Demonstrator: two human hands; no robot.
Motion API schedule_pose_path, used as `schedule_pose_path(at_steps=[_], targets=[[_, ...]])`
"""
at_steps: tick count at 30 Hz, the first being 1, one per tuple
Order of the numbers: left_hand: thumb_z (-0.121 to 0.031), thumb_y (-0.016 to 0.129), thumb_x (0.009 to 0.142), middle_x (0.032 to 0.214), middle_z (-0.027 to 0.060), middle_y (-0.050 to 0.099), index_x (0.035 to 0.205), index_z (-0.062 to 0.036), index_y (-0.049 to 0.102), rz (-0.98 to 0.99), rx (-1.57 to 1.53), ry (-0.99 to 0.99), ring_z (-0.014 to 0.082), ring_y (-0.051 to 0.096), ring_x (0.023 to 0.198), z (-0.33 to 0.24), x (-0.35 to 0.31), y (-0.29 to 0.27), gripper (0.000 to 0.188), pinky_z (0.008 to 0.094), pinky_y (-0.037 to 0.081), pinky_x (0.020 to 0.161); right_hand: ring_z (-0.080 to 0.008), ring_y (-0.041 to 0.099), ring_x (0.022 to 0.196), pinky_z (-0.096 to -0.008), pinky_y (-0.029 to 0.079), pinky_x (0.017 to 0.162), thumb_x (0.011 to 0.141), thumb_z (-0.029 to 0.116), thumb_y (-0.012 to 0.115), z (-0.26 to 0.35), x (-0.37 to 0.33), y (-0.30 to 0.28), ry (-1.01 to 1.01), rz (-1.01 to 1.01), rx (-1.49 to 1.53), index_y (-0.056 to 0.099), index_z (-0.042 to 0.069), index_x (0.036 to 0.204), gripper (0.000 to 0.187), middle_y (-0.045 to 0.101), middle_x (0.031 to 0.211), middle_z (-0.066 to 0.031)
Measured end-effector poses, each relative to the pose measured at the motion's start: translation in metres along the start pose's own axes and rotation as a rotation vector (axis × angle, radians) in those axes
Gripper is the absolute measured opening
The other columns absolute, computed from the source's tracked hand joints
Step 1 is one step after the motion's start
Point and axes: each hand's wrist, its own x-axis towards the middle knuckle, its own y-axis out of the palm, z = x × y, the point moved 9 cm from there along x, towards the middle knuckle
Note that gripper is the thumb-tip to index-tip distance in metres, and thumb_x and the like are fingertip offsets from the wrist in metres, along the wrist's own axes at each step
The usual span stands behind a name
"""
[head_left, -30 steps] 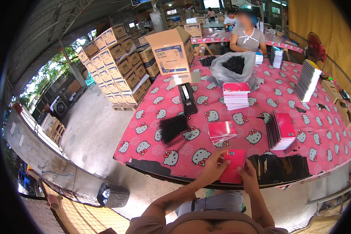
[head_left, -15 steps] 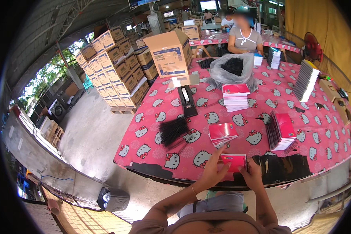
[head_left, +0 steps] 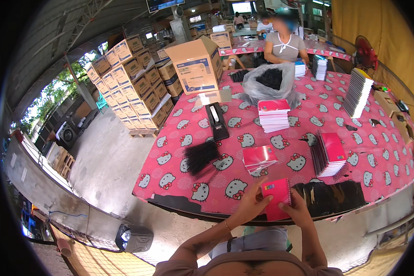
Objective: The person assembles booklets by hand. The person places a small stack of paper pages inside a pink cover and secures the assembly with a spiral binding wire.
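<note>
A small red-covered notebook (head_left: 277, 202) is held between my two hands at the table's near edge, its coil along the right side. My left hand (head_left: 252, 202) grips its left side, thumb on the cover. On the coil side, my right hand (head_left: 298, 209) pinches it with the thumb on top. Just beyond lies a fanned small stack of red-covered pads (head_left: 260, 157). A taller stack of red-covered pads (head_left: 274, 115) stands farther off. To the right is a pile of coil-bound red notebooks (head_left: 330, 154). Black binding coils (head_left: 201, 156) lie in a heap on the left.
A black stapler-like tool (head_left: 217, 122) lies left of centre. Behind are a plastic bag of black coils (head_left: 269, 83) and an open carton (head_left: 195, 69). White-edged notebooks (head_left: 358, 94) stand at right. A person (head_left: 284, 46) sits across the table; stacked boxes (head_left: 129, 85) rise at left.
The notebook in my hands has turned more upright, its cover now facing me more fully. My left forefinger has drawn back from the fanned stack. The view has shifted slightly.
</note>
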Motion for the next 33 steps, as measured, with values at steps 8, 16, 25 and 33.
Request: schedule_pose_path(at_steps=[8,16,25,33], targets=[[-0.007,0.069,0.094,0.113,0.0070,0.068,0.145,-0.0039,0.044,-0.033,0.112,-0.001,0.0072,0.062,0.095,-0.008,0.003,-0.001,0.057,0.0232,0.051,0.078,-0.0140,0.056,0.110,-0.0302,0.045,0.098,0.090,0.003,0.070,0.017,-0.002,-0.003,-0.064,0.045,-0.290,0.043,0.000,0.144,0.060,0.061,0.121,-0.0083],[-0.009,0.069,0.095,0.109,0.0048,0.068,0.141,-0.0022,0.050,0.045,0.028,-0.020,0.0069,0.061,0.096,0.000,0.011,0.011,0.050,0.0230,0.051,0.078,-0.0131,0.056,0.104,-0.0289,0.046,0.093,0.089,0.004,0.071,0.020,-0.014,-0.030,-0.045,0.033,-0.349,0.048,0.000,0.141,0.057,0.062,0.116,-0.0077],[-0.008,0.066,0.098,0.103,0.0053,0.069,0.129,0.0009,0.061,0.103,0.105,-0.043,0.0090,0.064,0.093,0.038,0.002,-0.008,0.033,0.0235,0.053,0.081,-0.0113,0.064,0.101,-0.0275,0.050,0.090,0.093,-0.001,0.067,0.158,-0.019,-0.112,-0.296,-0.420,-0.351,0.040,0.000,0.147,0.061,0.070,0.111,-0.0072],[-0.007,0.065,0.098,0.097,0.0038,0.069,0.127,0.0012,0.062,0.149,0.171,-0.061,0.0072,0.064,0.089,0.041,-0.003,-0.007,0.030,0.0218,0.052,0.079,-0.0154,0.064,0.102,-0.0297,0.049,0.091,0.094,0.013,0.071,0.187,0.042,-0.236,-0.244,-0.544,-0.271,0.041,-0.002,0.147,0.063,0.068,0.114,-0.0103]])
